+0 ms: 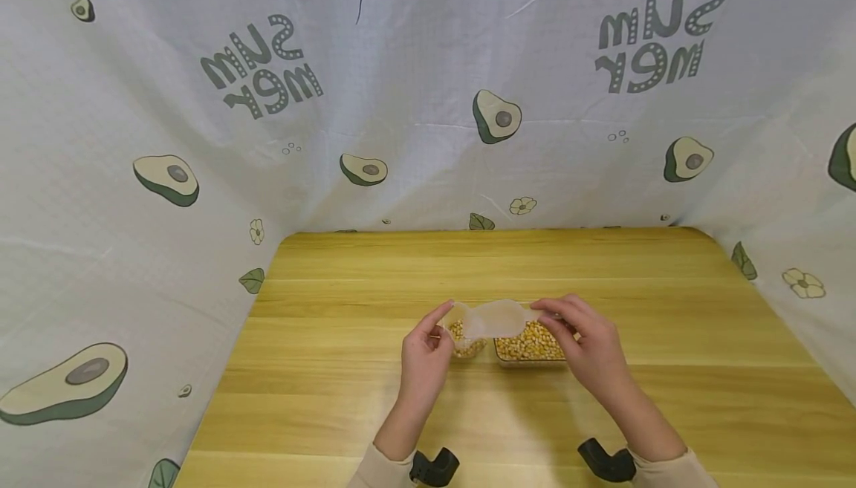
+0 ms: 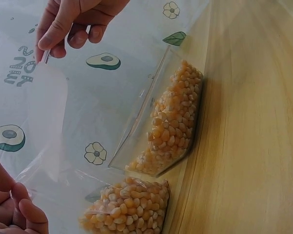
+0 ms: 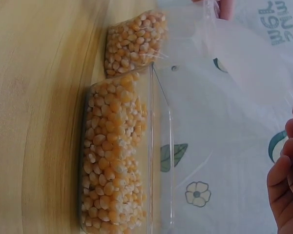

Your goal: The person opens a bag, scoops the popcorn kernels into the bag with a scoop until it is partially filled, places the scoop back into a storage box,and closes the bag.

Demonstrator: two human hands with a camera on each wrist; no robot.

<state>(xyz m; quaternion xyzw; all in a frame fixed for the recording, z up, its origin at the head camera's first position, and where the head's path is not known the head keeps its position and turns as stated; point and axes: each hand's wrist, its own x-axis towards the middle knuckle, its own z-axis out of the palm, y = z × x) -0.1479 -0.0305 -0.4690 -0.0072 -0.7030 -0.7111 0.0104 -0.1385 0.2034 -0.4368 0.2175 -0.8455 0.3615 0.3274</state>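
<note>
My left hand (image 1: 426, 360) pinches the upper edge of a clear plastic bag (image 2: 129, 209), which stands on the table with corn kernels in its lower part. Between thumb and fingers, my right hand (image 1: 594, 343) holds the thin handle of a whitish translucent scoop (image 1: 498, 319). The scoop's broad end points left and overlaps the mouth of the bag, tilted down toward it. No kernels show on the scoop. To the right of the bag, under the scoop and right hand, sits a clear rectangular box (image 3: 161, 146) holding many corn kernels (image 1: 531, 341).
Bag and box stand side by side on a wooden table (image 1: 348, 369). A pale cloth (image 1: 428, 102) printed with avocados hangs behind the table and along its sides. Black wrist mounts (image 1: 435, 467) sit at both cuffs.
</note>
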